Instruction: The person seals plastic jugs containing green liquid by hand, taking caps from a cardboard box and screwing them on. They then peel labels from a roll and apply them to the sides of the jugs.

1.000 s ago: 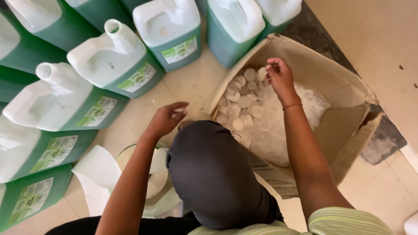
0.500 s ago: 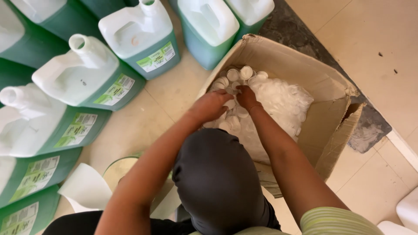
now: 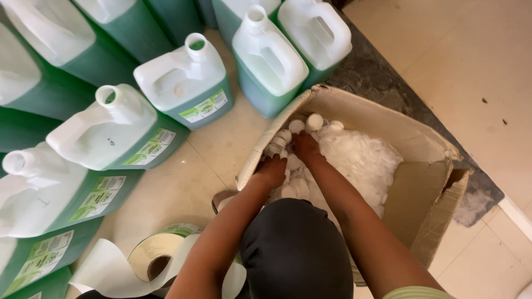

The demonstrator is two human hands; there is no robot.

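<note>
Fingers of the left hand (image 3: 271,170) and right hand (image 3: 305,146) dig among the white caps (image 3: 299,127) in the cardboard box (image 3: 410,194); their grip perhaps closed, I cannot tell; uncapped green jugs (image 3: 188,83) stand near.

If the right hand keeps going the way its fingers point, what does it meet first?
Probably the small white round caps piled just beyond the right hand, then the brown cardboard box wall; depth is unclear.
</note>
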